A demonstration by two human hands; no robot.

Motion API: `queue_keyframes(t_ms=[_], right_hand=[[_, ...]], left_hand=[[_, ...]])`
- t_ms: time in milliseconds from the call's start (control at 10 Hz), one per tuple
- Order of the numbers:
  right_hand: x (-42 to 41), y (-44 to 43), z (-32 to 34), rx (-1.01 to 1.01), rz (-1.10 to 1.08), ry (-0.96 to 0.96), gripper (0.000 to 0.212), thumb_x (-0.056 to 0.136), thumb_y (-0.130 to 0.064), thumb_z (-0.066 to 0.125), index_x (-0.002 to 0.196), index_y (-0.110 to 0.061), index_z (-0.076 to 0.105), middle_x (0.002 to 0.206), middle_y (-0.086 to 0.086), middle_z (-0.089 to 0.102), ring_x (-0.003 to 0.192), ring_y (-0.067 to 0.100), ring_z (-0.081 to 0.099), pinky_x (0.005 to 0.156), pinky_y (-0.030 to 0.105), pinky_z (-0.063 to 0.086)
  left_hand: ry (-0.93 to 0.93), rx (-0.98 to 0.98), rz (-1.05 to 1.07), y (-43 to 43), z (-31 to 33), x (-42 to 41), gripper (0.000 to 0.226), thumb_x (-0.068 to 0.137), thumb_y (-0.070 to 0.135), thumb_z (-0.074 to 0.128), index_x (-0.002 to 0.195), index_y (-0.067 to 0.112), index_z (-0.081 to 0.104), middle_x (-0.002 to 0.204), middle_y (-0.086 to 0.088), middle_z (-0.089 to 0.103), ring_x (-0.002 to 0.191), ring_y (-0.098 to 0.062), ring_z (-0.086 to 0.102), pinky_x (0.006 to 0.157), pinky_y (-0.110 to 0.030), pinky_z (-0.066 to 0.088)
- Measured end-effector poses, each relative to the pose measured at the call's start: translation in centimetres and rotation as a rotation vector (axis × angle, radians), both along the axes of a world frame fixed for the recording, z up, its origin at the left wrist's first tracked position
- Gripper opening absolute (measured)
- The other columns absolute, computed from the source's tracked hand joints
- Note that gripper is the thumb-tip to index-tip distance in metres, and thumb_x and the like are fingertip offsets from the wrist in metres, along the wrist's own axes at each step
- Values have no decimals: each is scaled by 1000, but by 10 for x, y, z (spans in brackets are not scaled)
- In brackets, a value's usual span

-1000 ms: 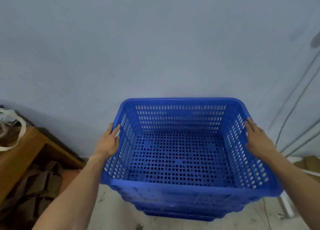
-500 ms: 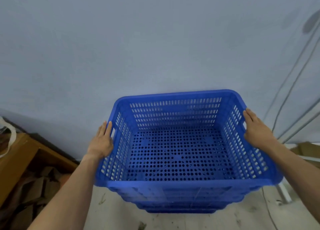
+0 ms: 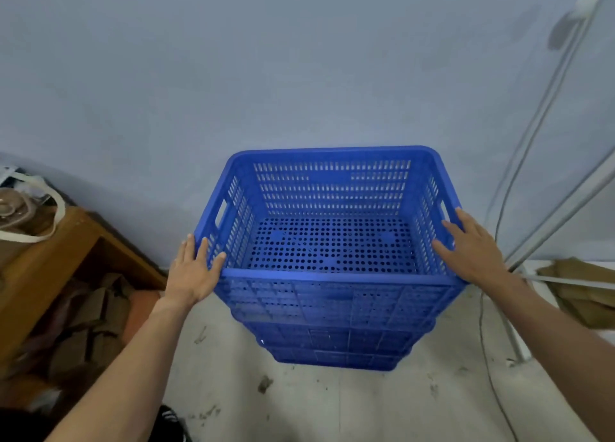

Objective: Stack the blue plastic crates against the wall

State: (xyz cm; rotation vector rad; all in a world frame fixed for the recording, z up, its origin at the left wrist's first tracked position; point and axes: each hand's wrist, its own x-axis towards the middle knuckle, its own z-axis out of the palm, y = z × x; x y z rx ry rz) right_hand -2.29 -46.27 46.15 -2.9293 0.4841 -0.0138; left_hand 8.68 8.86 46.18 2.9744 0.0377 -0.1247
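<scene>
A stack of several nested blue perforated crates (image 3: 336,351) stands on the floor against the pale wall (image 3: 299,75). The top crate (image 3: 332,188) is empty and sits level in the stack. My left hand (image 3: 193,275) lies flat against the outside of its near-left corner, fingers spread, thumb at the rim. My right hand (image 3: 472,252) rests on the right rim just below the handle slot, with the thumb inside and the fingers loosely extended. Neither hand is closed around the rim.
A wooden shelf unit (image 3: 50,252) stands at the left, with a white-strapped bag (image 3: 33,238) on top and cardboard scraps (image 3: 83,325) beneath. Grey cables (image 3: 532,125) run down the wall at the right. Brown folded material (image 3: 582,292) lies at the right. The concrete floor (image 3: 332,408) is dirty.
The view has pulled back and the near wall of the stack now shows. Both hands have slid from the middle of the side rims toward the near corners and flattened out.
</scene>
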Motion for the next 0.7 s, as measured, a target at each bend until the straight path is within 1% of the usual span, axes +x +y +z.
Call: queue_keyframes(t_ms=[100, 200, 300, 400, 500, 600, 700], right_hand=[[-11, 9, 3, 9, -12, -49, 70, 93, -60, 40, 148, -15, 38, 162, 8, 17, 148, 26, 18, 119, 45, 20], [-26, 24, 9, 12, -10, -45, 75, 93, -61, 38, 149, -12, 34, 161, 10, 22, 147, 26, 20, 119, 45, 21], [-51, 43, 16, 37, 28, -9, 82, 91, -67, 35, 152, -13, 27, 161, 8, 24, 145, 26, 26, 116, 43, 25], [-80, 67, 27, 89, 24, 32, 86, 89, -70, 36, 153, -14, 23, 159, 7, 28, 143, 26, 32, 113, 41, 31], [-109, 95, 46, 138, -29, 54, 88, 88, -70, 38, 153, -14, 21, 159, 7, 28, 143, 26, 32, 113, 42, 33], [-142, 131, 62, 147, -63, 94, 95, 85, -78, 30, 155, -17, 14, 159, 8, 29, 141, 27, 36, 109, 42, 37], [-168, 160, 71, 186, -101, 87, 99, 80, -85, 20, 156, -23, 7, 155, 9, 37, 133, 30, 47, 99, 42, 43]], left_hand=[[1, -13, 45, -1, -4, -33, 83, 93, 73, 19, 158, 22, 14, 169, -9, -3, 155, -25, -3, 124, -46, 6], [30, -68, 50, 1, 0, -58, 88, 89, 78, 17, 159, 25, 9, 169, -7, -5, 155, -25, -4, 124, -47, 6], [55, -62, 16, 7, 11, -77, 89, 88, 79, 16, 159, 26, 6, 169, -7, -4, 155, -24, -3, 125, -46, 5], [76, -53, -23, 11, 30, -92, 87, 90, 77, 17, 159, 25, 7, 169, -7, -1, 155, -25, -1, 125, -45, 5], [31, -98, -107, 14, 53, -112, 82, 93, 72, 22, 158, 21, 21, 167, -11, 14, 154, -26, 11, 125, -45, 11], [-26, -147, -222, 26, 67, -139, 77, 94, 70, 27, 153, 22, 36, 165, -12, 25, 152, -27, 21, 123, -43, 17], [12, -123, -297, 44, 74, -161, 77, 93, 72, 28, 153, 25, 34, 166, -10, 20, 153, -25, 18, 123, -42, 15]])
